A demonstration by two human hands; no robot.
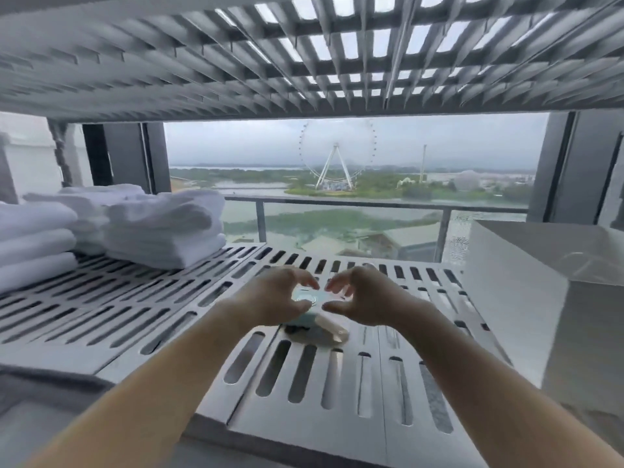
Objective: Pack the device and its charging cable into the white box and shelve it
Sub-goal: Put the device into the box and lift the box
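A small white box [327, 326] with a teal edge and a printed lid sits low over the slotted white shelf [304, 423], near its middle. A dark shadow lies under its left near corner. My left hand [273, 298] curls around its left end, thumb on the near edge and fingers arched over the lid. My right hand [368, 298] mirrors it at the right end. The box is blurred and mostly hidden by my hands. No device or cable shows.
Folded white towels [162, 224] are stacked at the shelf's back left. A large translucent white bin [516, 298] stands at the right. Another slotted shelf [304, 52] hangs close overhead. A grey cloth [50, 386] lies at the lower left. A window is behind.
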